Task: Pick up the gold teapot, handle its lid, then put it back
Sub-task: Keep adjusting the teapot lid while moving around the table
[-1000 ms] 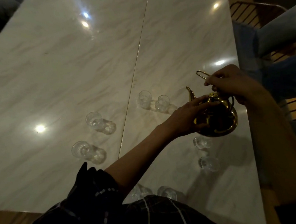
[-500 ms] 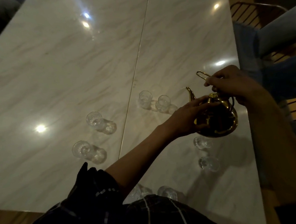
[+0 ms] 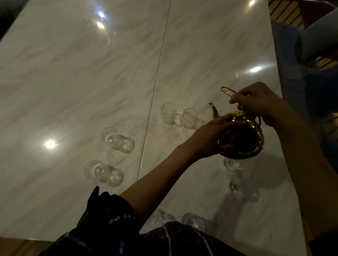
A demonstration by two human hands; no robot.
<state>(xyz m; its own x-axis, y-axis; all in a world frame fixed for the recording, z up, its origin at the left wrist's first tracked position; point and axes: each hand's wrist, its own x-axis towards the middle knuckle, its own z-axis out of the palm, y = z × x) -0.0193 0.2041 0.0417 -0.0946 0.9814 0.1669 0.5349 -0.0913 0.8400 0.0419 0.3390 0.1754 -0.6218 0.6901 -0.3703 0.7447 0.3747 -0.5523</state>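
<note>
The gold teapot [image 3: 243,140] hangs just above the marble table [image 3: 80,74] near its right edge, with the curved spout pointing away to the left. My right hand [image 3: 262,103] grips its thin wire handle, whose loop end sticks out past the fingers. My left hand [image 3: 212,136] lies against the pot's left side. Its fingers stretch fairly straight over the lid [image 3: 238,116], up to the small knob. The lid sits on the pot.
Several small clear glasses stand around the pot: a pair [image 3: 168,112] behind it, one [image 3: 231,163] right under it, others [image 3: 109,135] to the left and near me. A wire chair [image 3: 287,7] and a person's jeans-clad leg [image 3: 317,33] lie beyond the right edge.
</note>
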